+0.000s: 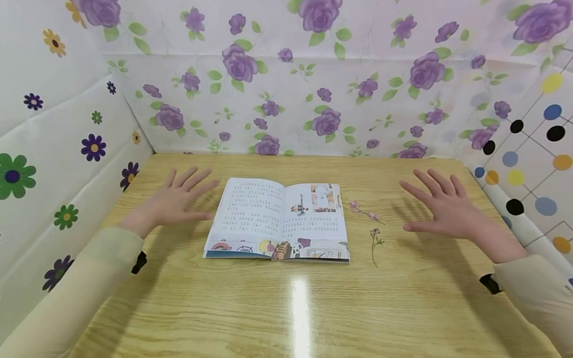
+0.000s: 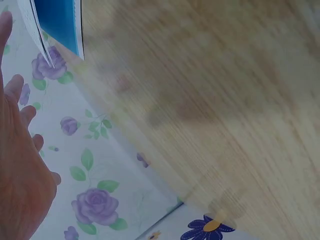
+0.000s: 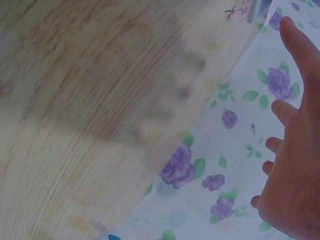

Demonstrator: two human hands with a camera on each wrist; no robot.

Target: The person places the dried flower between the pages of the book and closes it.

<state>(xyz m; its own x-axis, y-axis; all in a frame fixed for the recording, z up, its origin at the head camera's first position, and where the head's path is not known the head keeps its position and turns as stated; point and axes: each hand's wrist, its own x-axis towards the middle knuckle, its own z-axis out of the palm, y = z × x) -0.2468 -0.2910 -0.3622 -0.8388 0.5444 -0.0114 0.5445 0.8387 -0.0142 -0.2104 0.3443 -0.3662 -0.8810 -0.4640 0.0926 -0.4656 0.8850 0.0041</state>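
An open book point(image 1: 255, 214) lies on the wooden table, with print on its left page and pictures on the right one. To its left, my left hand point(image 1: 176, 199) is held over the table with fingers spread, the thumb pointing toward the page edge. My right hand point(image 1: 452, 209) is spread the same way at the right, holding nothing. Between the book and that hand lie a small pink flower sprig point(image 1: 364, 212) and a thin green-stemmed sprig point(image 1: 375, 247). In the left wrist view the book's blue cover point(image 2: 60, 22) shows beyond the fingers.
A floral cloth point(image 1: 286, 104) with purple roses stands behind the table point(image 1: 233, 308). A flower-patterned white panel point(image 1: 67, 164) borders the left, and a dotted panel point(image 1: 532, 164) the right. Black wrist straps point(image 1: 491, 284) show below the sleeves.
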